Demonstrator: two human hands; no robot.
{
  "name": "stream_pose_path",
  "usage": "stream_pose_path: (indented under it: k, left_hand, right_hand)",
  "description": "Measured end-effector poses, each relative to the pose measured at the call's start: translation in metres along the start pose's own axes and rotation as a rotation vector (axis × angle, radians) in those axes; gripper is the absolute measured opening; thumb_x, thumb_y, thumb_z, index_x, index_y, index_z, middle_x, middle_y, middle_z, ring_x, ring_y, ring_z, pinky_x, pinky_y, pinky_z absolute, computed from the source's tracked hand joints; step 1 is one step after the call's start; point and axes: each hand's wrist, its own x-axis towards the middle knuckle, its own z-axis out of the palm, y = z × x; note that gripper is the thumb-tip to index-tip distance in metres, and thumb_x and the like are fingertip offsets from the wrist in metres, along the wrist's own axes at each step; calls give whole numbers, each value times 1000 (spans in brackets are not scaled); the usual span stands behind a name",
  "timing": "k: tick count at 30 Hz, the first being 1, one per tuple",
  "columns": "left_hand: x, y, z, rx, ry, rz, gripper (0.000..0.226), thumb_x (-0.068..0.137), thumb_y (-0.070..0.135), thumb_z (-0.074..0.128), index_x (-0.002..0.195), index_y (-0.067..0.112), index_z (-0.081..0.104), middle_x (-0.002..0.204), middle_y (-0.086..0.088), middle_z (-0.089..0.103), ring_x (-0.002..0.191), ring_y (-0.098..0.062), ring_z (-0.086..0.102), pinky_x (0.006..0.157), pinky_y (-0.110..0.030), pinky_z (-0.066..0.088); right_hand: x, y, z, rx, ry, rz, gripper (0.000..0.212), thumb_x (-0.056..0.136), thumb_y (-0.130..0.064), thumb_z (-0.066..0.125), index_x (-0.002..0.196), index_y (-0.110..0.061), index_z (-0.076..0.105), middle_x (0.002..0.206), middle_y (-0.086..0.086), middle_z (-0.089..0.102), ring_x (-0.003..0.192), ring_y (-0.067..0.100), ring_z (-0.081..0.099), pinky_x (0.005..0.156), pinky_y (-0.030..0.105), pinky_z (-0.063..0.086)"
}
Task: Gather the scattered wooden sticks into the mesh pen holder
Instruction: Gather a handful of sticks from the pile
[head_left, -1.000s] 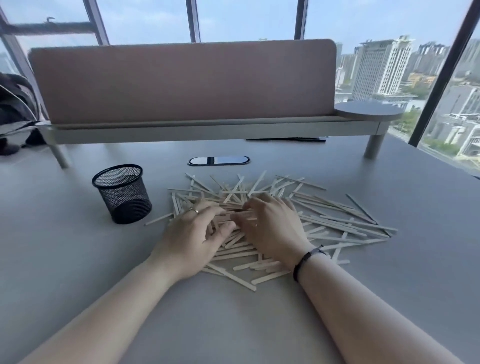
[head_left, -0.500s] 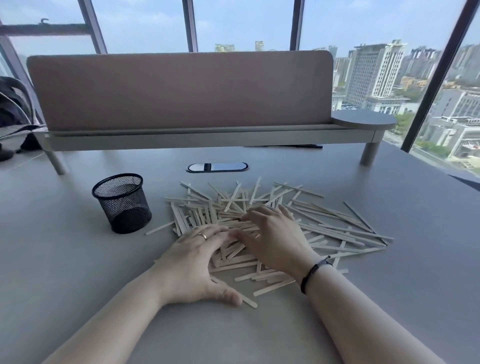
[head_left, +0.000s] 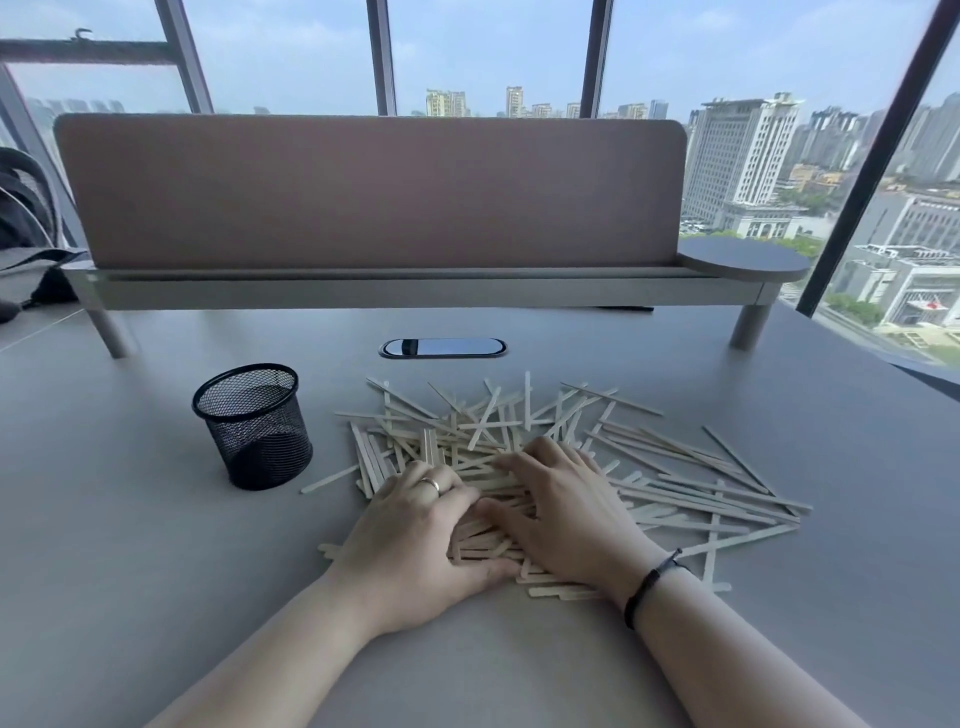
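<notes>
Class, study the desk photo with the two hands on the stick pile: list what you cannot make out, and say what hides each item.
- Head view: sticks under the left hand and right hand; the hands cover them, so any grip is unclear.
- Head view: the pen holder; dark mesh blurs its inside, so no sticks can be confirmed there.
- Head view: the dark bag, cut off by the left edge.
- Head view: a dark item under the shelf, mostly hidden.

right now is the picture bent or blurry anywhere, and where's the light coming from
Head view: daylight comes from the windows behind the desk divider. Wide-angle distortion bends the window frames and the table edges toward the corners. The mesh pen holder and wooden sticks look sharp, with soft shadows only. The left hand and right hand show no motion blur.
</notes>
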Motion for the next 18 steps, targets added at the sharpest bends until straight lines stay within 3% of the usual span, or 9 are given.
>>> stream_pose_path:
  k: [6, 12, 15, 18]
  left_hand:
    - [2, 3, -2, 16, -18, -15, 74, 73, 88, 42, 120, 35, 63, 115, 17, 51, 116, -6, 41, 95, -22, 32]
    - [3, -3, 5, 9, 2, 10, 63, 81, 82, 41, 106, 29, 66, 104, 15, 55, 106, -9, 46, 93, -27, 41]
    - [4, -4, 7, 11, 53, 22, 47, 88, 66, 46, 98, 25, 66, 98, 12, 57, 102, -12, 50, 88, -30, 46]
    - [6, -2, 8, 27, 88, 5, 38, 88, 55, 46, 88, 21, 63, 91, 7, 57, 95, -17, 53, 80, -32, 46]
  right_hand:
    - [2, -1, 1, -41, 35, 5, 65, 85, -80, 31, 122, -37, 62, 106, -12, 56, 106, 13, 56, 102, 35, 33]
    - [2, -3, 2, -68, 67, 1, 71, 84, -81, 22, 113, -36, 68, 103, -13, 60, 101, 14, 61, 112, 42, 21]
    - [1, -5, 2, -58, 81, -12, 74, 86, -81, 19, 107, -33, 70, 99, -11, 61, 97, 15, 63, 109, 41, 28]
    - [1, -8, 4, -82, 70, -16, 80, 87, -81, 10, 105, -32, 70, 96, -8, 60, 95, 18, 62, 96, 37, 38]
